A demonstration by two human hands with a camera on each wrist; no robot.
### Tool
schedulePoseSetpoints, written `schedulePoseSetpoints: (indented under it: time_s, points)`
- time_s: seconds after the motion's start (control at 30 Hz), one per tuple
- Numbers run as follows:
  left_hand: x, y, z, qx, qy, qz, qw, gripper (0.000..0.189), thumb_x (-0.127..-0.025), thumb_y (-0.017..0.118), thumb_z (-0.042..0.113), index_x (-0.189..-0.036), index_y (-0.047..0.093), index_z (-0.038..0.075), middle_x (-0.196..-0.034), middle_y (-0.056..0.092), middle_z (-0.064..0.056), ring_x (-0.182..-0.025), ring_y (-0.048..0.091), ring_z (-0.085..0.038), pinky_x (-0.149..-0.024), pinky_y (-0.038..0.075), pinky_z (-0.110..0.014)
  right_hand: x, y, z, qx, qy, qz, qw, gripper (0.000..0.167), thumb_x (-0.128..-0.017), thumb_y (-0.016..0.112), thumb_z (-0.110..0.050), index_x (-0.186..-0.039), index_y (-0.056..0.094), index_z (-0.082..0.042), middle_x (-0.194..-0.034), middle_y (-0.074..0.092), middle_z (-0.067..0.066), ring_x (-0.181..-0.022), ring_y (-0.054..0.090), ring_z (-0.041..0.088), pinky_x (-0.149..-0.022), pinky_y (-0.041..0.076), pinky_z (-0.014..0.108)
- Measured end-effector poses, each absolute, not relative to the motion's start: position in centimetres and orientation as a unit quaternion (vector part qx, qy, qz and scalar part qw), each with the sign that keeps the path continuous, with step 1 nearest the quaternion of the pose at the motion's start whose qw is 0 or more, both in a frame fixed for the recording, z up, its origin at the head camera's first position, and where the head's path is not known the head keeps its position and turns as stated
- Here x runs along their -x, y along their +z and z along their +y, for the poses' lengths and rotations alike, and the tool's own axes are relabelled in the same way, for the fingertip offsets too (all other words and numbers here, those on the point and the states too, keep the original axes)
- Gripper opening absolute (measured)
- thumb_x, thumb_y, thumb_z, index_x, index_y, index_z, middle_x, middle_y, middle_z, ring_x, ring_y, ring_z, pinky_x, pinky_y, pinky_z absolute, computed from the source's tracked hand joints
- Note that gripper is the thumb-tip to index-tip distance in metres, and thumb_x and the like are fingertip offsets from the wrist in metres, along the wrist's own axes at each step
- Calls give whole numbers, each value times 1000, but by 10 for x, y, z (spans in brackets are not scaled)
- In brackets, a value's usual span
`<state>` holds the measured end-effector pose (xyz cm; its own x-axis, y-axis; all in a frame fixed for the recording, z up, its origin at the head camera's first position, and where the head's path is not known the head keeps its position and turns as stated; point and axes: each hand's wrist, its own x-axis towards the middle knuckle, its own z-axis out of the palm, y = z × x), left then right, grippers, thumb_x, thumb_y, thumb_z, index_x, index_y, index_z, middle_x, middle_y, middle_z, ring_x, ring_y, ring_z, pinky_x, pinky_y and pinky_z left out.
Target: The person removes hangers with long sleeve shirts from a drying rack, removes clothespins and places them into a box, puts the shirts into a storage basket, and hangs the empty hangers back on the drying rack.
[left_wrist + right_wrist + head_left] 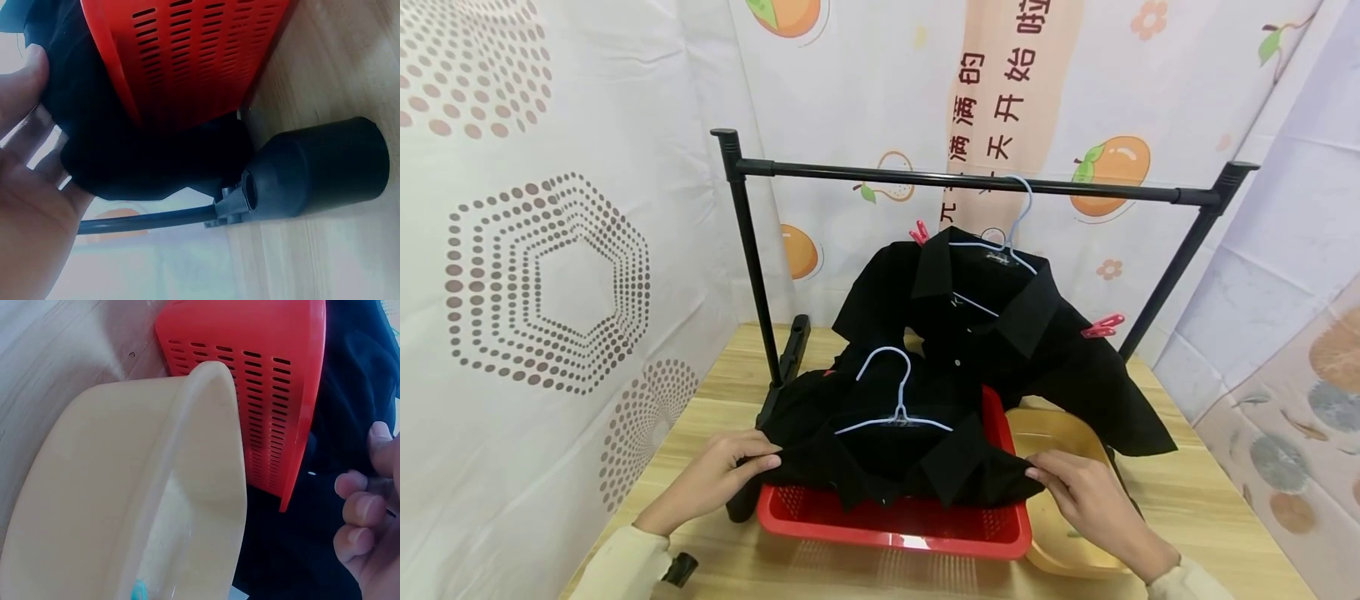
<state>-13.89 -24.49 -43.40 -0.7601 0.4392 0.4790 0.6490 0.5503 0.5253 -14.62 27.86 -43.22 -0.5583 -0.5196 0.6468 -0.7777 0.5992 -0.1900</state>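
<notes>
A black collared shirt lies spread over the red basket, with a light blue hanger inside its neck and the hook sticking up. My left hand pinches the shirt at its left shoulder between thumb and fingers. At the opposite shoulder, my right hand pinches the cloth in the same way. In the left wrist view, the black cloth hangs from the thumb and fingers beside the basket's slotted wall. The right wrist view has the fingertips against dark cloth.
Behind, another black shirt hangs by a blue hanger from the black rack bar, with pink clips at its shoulders. Right of the basket stands a yellow basin. A rack foot stands left of the basket.
</notes>
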Motion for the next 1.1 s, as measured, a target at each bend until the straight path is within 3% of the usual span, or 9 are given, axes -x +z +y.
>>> schedulePoseSetpoints:
  time_s: [0.23, 0.37, 0.47, 0.7, 0.87, 1.0, 1.1]
  points:
    - [144, -429, -237, 327, -355, -853, 198, 17, -86, 80, 1, -95, 82, 15, -82, 65, 17, -66, 50, 0, -58, 45, -19, 146, -422, 269, -382, 232, -847, 287, 30, -80, 82, 3, -92, 67, -20, -79, 58, -15, -65, 43, -5, -61, 36, 12]
    - [149, -421, -232, 322, -349, -852, 221, 15, -85, 81, -1, -95, 82, 11, -84, 68, 14, -68, 53, 0, -58, 46, -18, 150, -416, 259, -392, 235, -836, 304, 19, -87, 80, -4, -91, 68, -18, -79, 59, -12, -65, 45, -2, -61, 37, 13]
    - [155, -413, -227, 325, -342, -851, 231, 15, -84, 81, -1, -95, 83, 10, -84, 68, 14, -69, 53, 0, -58, 46, -18, 152, -413, 252, -400, 241, -827, 314, 8, -92, 76, -9, -96, 71, -14, -86, 67, -8, -68, 55, 1, -61, 43, 15]
    - [167, -393, -208, 356, -313, -847, 241, 14, -85, 82, 2, -94, 83, 13, -80, 62, 17, -69, 50, 0, -60, 42, -16, 155, -407, 239, -419, 238, -818, 315, 11, -93, 74, -6, -103, 75, -10, -94, 72, -2, -74, 64, 7, -63, 48, 18]
    - [171, -381, -195, 374, -318, -835, 247, 17, -84, 81, -3, -93, 83, 10, -84, 66, 13, -73, 55, -2, -64, 43, -14, 156, -400, 229, -419, 230, -829, 289, 22, -85, 79, -1, -104, 74, -12, -91, 71, -6, -66, 53, 0, -58, 40, 12]
    - [176, -374, -188, 398, -315, -821, 261, 21, -81, 79, -10, -82, 79, 11, -81, 64, 11, -72, 53, -4, -64, 42, -14, 157, -396, 224, -413, 223, -840, 274, 6, -98, 71, -16, -103, 74, -14, -84, 66, -11, -62, 44, -2, -56, 35, 11]
    - [179, -369, -183, 412, -300, -815, 277, 34, -79, 75, -13, -67, 65, 17, -75, 55, 11, -69, 45, -4, -61, 36, -15, 158, -395, 220, -423, 220, -831, 286, 14, -103, 65, -23, -102, 74, -12, -82, 65, -10, -61, 44, -2, -55, 34, 11]
